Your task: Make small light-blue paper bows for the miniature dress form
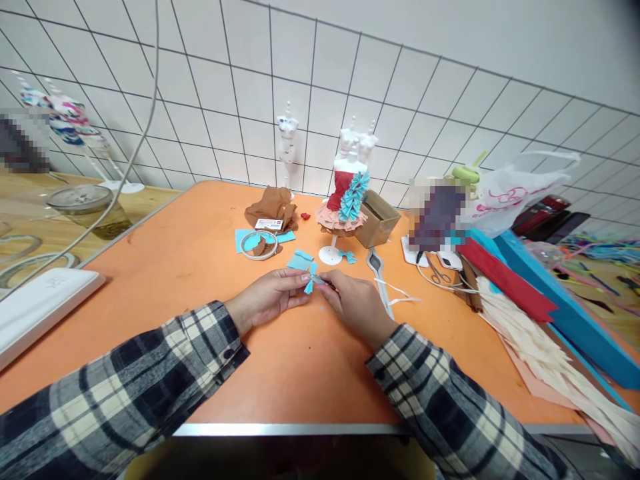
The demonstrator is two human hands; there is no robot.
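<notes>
My left hand (273,293) pinches a small gathered piece of light-blue crepe paper (309,287) between thumb and fingers. My right hand (357,303) is closed at its right side, gripping a small grey tool whose tip meets the blue paper; most of it is hidden by my fingers. Just beyond lies a flat light-blue paper piece (300,259). Behind my hands stands a miniature dress form (345,190) with a red bodice, blue ruffles and a pink frilled skirt. By its round base sits a blue paper bow (347,257).
A hoop (259,255), brown crepe paper (267,207) and a cardboard box (380,223) stand farther back. Grey-handled scissors (376,265) lie right of the dress form. Paper strips (530,333) cover the right side; a white power bank (50,300) lies left.
</notes>
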